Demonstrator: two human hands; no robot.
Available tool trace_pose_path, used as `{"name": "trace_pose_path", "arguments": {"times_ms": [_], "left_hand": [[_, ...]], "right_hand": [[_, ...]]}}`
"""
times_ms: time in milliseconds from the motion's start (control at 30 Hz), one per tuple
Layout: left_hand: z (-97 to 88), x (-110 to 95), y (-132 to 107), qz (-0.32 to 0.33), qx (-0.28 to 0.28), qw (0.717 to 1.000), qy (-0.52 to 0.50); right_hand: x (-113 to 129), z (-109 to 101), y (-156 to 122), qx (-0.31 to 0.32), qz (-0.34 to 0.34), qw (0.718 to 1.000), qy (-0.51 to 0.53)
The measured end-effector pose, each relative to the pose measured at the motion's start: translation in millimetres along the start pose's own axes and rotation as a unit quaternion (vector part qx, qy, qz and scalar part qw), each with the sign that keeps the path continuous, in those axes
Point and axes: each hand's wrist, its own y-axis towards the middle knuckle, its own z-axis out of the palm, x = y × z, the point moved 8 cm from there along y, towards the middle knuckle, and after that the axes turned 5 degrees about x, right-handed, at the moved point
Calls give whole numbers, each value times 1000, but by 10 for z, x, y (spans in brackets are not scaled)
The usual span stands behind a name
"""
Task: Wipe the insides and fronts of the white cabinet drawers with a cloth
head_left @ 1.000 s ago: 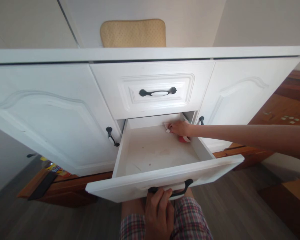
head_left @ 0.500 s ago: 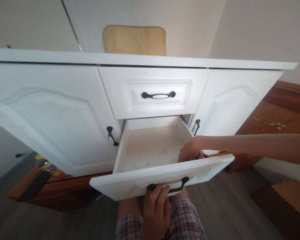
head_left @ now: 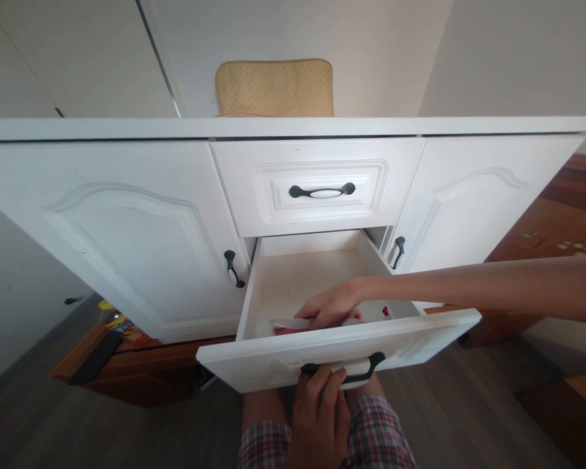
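Note:
A white cabinet has its lower middle drawer (head_left: pixel 322 355) pulled out. My left hand (head_left: pixel 320 417) grips the drawer's black handle (head_left: pixel 344 378) from below. My right hand (head_left: pixel 332 306) reaches in from the right and presses a white and red cloth (head_left: pixel 290 324) against the drawer floor, near its front edge. A bit of red (head_left: pixel 385 311) shows by the right wall of the drawer. The front panel hides part of the cloth.
Above is a shut drawer (head_left: pixel 322 191) with a black and white handle. Shut cabinet doors stand at left (head_left: pixel 127 234) and right (head_left: pixel 469 202). A tan cushion (head_left: pixel 275 88) rests on the cabinet top. Wooden furniture (head_left: pixel 561 228) is at right. My plaid shorts (head_left: pixel 385 436) show below.
My right hand swept with the cloth from the drawer's back right corner to the front right, then left along the front edge. My left hand stayed on the handle.

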Motion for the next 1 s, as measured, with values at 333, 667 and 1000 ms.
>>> {"name": "trace_pose_path", "arguments": {"times_ms": [333,667,1000], "left_hand": [[-12,-38,5,-40,-20,999,-7],[94,-66,-134,-85,-92,992,24],[68,0,-144,-53,-60,996,41]], "right_hand": [[491,171,802,-98,-247,959,-97],[-11,-565,1182,-54,-215,689,-690],[-502,-1207,594,16,-48,766,-641]]}}
